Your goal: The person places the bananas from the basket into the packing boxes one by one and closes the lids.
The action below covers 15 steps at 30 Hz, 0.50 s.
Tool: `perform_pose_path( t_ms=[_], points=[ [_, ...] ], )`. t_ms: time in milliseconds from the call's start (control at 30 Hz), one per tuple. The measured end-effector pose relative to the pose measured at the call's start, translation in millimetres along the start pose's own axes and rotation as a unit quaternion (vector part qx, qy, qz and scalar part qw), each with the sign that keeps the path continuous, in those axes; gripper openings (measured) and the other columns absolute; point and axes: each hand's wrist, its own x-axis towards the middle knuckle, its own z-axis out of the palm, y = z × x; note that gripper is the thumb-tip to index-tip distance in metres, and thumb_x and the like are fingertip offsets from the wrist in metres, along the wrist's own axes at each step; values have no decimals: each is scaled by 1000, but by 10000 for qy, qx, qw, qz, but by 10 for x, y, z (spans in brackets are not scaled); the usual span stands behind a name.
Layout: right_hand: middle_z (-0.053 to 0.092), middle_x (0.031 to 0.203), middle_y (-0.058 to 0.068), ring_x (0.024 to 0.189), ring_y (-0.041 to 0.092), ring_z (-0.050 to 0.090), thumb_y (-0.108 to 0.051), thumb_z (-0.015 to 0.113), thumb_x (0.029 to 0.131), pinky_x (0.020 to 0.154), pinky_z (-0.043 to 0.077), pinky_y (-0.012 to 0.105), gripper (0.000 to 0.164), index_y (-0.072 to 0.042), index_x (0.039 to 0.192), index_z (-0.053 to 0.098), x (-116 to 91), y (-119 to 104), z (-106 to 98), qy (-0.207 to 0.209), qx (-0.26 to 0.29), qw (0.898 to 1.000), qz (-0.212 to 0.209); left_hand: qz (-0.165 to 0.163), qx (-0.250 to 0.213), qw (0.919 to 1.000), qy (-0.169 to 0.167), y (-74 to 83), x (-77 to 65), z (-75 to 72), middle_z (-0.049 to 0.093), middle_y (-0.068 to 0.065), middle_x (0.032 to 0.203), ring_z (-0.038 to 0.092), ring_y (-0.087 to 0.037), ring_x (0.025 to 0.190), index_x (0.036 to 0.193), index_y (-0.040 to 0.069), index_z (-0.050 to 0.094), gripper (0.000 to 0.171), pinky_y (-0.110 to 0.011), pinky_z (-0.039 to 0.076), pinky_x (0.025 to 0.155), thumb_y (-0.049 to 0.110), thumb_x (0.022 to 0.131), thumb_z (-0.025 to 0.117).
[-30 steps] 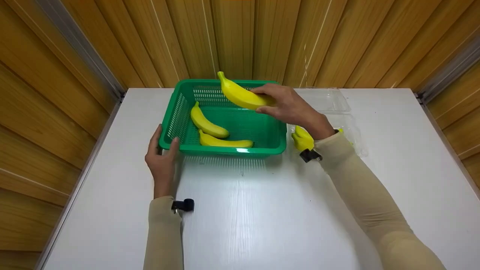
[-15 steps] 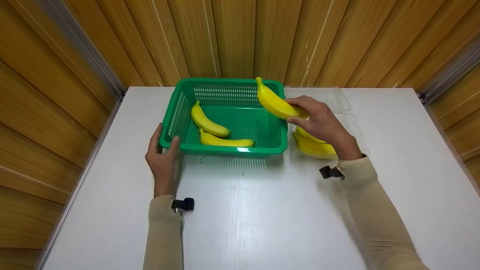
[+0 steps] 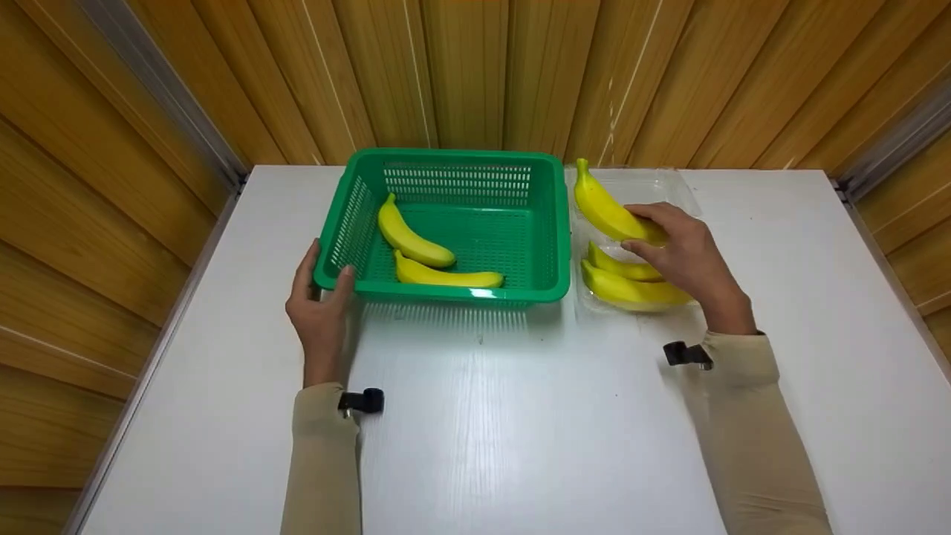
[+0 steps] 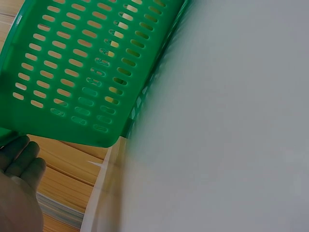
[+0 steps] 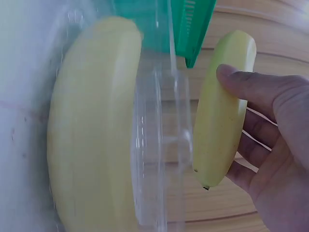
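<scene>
My right hand (image 3: 691, 260) holds a yellow banana (image 3: 605, 208) between thumb and fingers, stem end pointing up and left. In the right wrist view, that banana (image 5: 224, 116) is raised off the clear plastic box (image 5: 161, 145). Two more bananas lie in this box in the head view, a front one (image 3: 631, 290) and one behind it (image 3: 620, 264), partly covered by the hand. My left hand (image 3: 319, 319) grips the front left corner of a green basket (image 3: 446, 292), thumb over the rim. Inside the basket lie a slanted banana (image 3: 412, 239) and a level banana (image 3: 449, 279).
The box's transparent lid (image 3: 654, 186) extends behind it, near the back edge of the white table (image 3: 505, 416). Wood-patterned panels (image 3: 468, 74) rise behind the table and at both sides. Basket and box stand side by side.
My right hand has carried the banana rightward from over the basket to over the plastic box, uncovering the bananas there. My left hand has stayed on the basket's corner.
</scene>
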Motion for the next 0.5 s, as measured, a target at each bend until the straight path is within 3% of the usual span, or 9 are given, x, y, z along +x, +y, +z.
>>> perform_pose_path(
  t_ms=[167, 400, 500],
  points=[
    [62, 142, 15, 123, 36, 55, -6, 79, 96, 113, 44, 58, 51, -7, 145, 64, -23, 117, -90, -56, -200, 9989, 411, 55, 44, 10000, 6, -5, 22, 22, 53, -6, 158, 52, -22, 142, 157, 6, 52, 61, -35, 44, 117, 10, 100, 75],
    [59, 145, 18, 129, 41, 51, -7, 78, 98, 116, 41, 61, 53, -7, 148, 62, -39, 229, -130, -363, -516, 9944, 847, -120, -18, 9999, 25, 264, -57, 33, 52, -11, 158, 51, -24, 142, 156, 0, 51, 60, -35, 44, 117, 10, 101, 73],
    [59, 145, 20, 131, 42, 51, -5, 79, 97, 117, 39, 62, 53, -5, 147, 62, -50, 281, -123, -466, -657, 9928, 887, -214, 35, 9998, 18, 289, -68, 28, 53, -10, 158, 51, -24, 142, 156, 1, 51, 60, -36, 44, 117, 12, 101, 73]
  ],
)
